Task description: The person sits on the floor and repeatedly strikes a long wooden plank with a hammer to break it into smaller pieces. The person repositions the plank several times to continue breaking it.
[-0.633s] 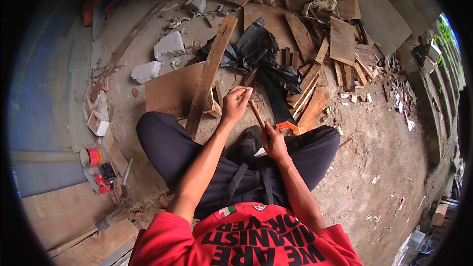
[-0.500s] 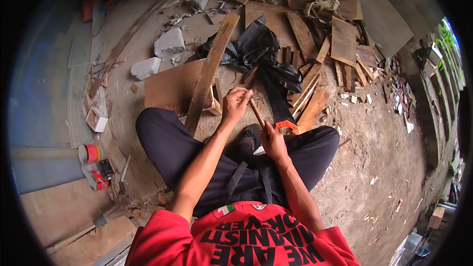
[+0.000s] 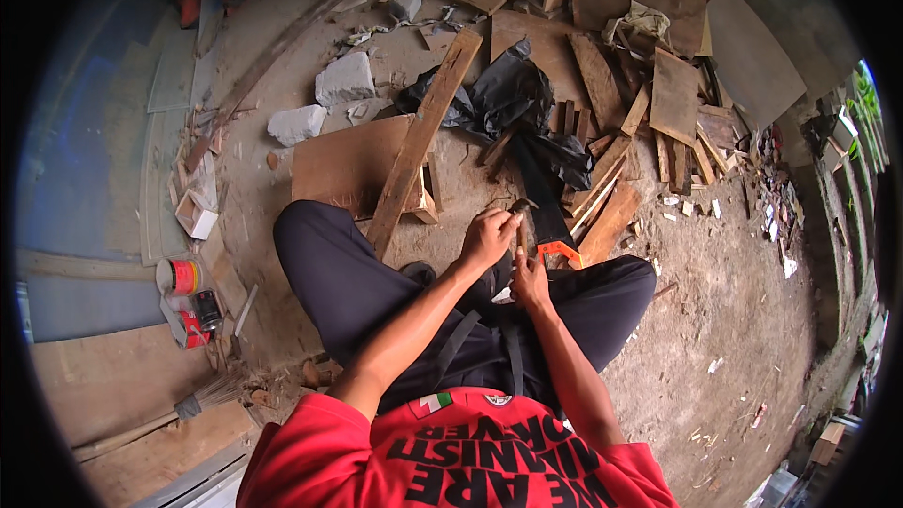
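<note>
My right hand (image 3: 530,280) is closed around the wooden handle of a hammer (image 3: 522,237), whose dark curved head points away from me. Right beside that head, my left hand (image 3: 489,238) is closed with its fingertips pinched together. What those fingers hold, if anything, is too small to make out. Both hands are over my crossed legs. Just past my right hand lies a hand saw with an orange handle (image 3: 561,249) and a black blade. Left of the hands, a long plank (image 3: 423,136) leans over a brown board (image 3: 343,167) with a wooden frame under it.
Black plastic sheeting (image 3: 513,89) lies ahead, beside a pile of boards and offcuts (image 3: 673,99). White blocks (image 3: 344,80) rest at the far left. Several tins (image 3: 179,276) stand to my left. Slatted fencing (image 3: 847,198) borders the right side.
Both hands have shifted slightly right and nearer to me. The hammer has swung from slanting left to nearly straight ahead, and its head now shows. The view has turned a little.
</note>
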Motion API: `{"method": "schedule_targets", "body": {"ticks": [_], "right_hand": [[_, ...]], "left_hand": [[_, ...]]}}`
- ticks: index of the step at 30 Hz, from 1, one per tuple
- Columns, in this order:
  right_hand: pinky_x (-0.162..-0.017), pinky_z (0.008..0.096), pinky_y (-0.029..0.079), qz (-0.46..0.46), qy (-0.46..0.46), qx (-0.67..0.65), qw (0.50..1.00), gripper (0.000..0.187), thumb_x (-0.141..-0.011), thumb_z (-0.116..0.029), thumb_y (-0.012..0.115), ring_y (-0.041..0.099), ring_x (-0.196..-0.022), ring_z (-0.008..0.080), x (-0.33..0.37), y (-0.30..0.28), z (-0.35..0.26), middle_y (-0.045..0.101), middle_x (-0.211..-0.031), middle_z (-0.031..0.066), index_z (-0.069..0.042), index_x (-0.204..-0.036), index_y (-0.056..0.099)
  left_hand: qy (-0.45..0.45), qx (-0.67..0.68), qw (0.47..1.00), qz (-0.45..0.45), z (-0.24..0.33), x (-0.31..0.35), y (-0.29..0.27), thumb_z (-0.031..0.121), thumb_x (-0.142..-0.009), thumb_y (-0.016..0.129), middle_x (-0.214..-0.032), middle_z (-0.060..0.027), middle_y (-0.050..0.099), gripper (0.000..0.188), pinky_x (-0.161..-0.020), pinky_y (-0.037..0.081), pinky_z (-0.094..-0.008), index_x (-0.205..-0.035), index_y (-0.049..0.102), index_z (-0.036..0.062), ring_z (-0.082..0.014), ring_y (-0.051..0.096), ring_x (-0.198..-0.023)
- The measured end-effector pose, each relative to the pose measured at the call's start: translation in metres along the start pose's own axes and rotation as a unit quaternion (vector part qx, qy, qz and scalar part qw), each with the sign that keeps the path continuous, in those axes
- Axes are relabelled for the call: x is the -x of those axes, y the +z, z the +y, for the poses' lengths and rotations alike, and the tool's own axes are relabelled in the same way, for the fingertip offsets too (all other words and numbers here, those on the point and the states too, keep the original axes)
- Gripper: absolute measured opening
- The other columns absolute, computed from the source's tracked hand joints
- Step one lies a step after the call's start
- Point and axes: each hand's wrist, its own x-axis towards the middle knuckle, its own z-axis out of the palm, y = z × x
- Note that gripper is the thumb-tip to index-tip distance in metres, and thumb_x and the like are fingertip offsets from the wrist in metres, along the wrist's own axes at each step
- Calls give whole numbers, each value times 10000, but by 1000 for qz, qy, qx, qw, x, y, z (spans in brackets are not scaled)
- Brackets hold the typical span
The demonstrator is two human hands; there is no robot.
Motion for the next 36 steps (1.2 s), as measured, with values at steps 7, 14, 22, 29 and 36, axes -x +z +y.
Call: {"method": "schedule_targets", "body": {"ticks": [7,14,22,29,36], "right_hand": [[-407,335,393,156,-67,-14,985,575,-1030,-525,381,505,-450,155,-24,-28,7,499,-588,40,-17,-828,559],[-490,387,444,146,-86,55,984,525,-1040,-410,387,583,-512,208,-30,-21,9,562,-589,83,9,-780,567],[-389,330,382,66,-36,-11,997,489,-1027,-442,469,486,-416,141,-5,-19,-15,482,-564,24,-25,-781,538],[-358,302,359,32,6,-60,998,445,-1015,-448,499,449,-407,125,-4,-8,-24,439,-574,2,-34,-855,525],[-362,304,370,18,46,-87,995,499,-1010,-521,456,471,-420,143,-12,-5,-14,476,-619,23,-42,-899,535]], "left_hand": [[80,-181,957,211,-18,-82,-78,473,-868,683,-1341,-242,484,760,-1049,327,-552,-1403,393,18,-390,440,-1267],[-14,-355,918,175,-74,-90,-131,421,-770,785,-1290,-226,539,783,-978,406,-502,-1335,442,2,-389,510,-1185],[-179,-219,949,142,-61,-83,-125,284,-748,800,-1074,-293,633,647,-835,507,-506,-1204,455,-19,-469,619,-1007],[-121,-200,972,11,-72,-85,-146,175,-739,740,-984,-422,604,795,-865,525,-505,-1372,313,-47,-516,619,-1000],[-49,-293,921,-252,-48,-121,-193,338,-713,796,-1038,-312,659,784,-866,522,-498,-1294,440,-50,-469,636,-1017]]}}
